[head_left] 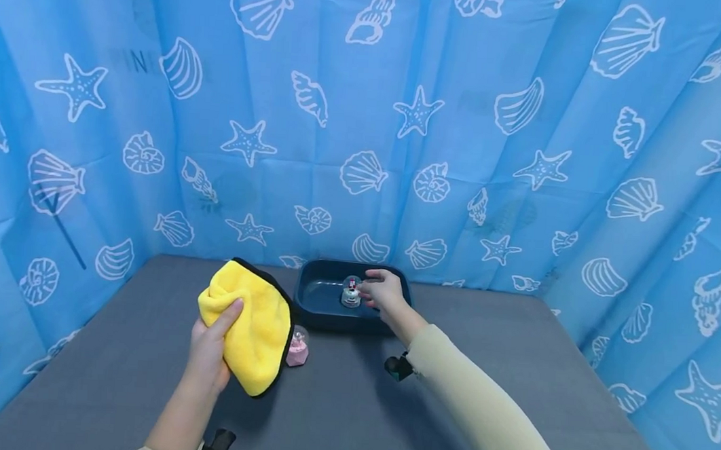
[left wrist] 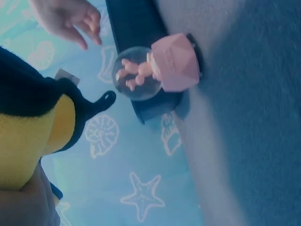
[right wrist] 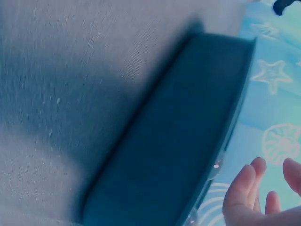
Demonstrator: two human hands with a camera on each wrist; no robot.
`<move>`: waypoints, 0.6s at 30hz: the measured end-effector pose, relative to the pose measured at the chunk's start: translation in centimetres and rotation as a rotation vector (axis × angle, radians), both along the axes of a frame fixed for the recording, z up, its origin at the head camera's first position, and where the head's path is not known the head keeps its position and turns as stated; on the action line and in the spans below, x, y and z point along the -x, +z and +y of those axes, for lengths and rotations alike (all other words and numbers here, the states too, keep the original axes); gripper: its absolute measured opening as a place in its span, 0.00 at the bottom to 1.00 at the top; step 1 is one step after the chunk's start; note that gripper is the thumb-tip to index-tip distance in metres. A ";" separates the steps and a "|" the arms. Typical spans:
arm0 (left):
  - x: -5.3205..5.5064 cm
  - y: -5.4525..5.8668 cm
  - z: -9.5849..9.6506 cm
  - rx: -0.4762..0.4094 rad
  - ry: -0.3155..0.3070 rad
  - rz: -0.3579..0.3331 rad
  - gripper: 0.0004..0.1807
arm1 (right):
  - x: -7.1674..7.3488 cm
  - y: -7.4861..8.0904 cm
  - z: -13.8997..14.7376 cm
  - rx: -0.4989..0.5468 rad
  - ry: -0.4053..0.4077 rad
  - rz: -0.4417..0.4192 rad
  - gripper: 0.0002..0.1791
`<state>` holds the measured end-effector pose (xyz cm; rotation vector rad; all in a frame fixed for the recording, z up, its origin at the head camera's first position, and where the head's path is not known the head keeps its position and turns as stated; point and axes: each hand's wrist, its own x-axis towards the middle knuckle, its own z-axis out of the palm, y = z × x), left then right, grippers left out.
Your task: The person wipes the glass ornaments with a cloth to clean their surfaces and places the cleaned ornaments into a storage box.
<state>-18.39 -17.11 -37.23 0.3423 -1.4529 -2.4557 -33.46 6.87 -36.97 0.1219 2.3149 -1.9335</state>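
Note:
My left hand [head_left: 208,346] grips a folded yellow cloth [head_left: 260,328] with black edging, its thumb pressed on top. Just right of the cloth, a snow globe with a pink faceted base [left wrist: 176,62] stands upright on the table; the cloth partly covers it in the head view. My right hand [head_left: 387,294] hovers over a dark blue tray [head_left: 343,323], fingers loosely bent and apart. Close by its fingertips, a snow globe with a white base [head_left: 351,294] stands inside the tray. In the right wrist view the tray wall hides most of the tray's contents.
The grey table [head_left: 338,414] runs back to a blue curtain [head_left: 316,127] printed with shells and starfish. The tray stands near the table's back edge. A black strap [head_left: 398,367] is at the right wrist, another [head_left: 217,444] at the left.

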 end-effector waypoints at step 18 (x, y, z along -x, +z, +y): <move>-0.6 1.0 -2.6 -0.283 -0.026 -0.019 0.21 | -4.3 -0.7 -0.3 0.226 0.006 -0.053 0.23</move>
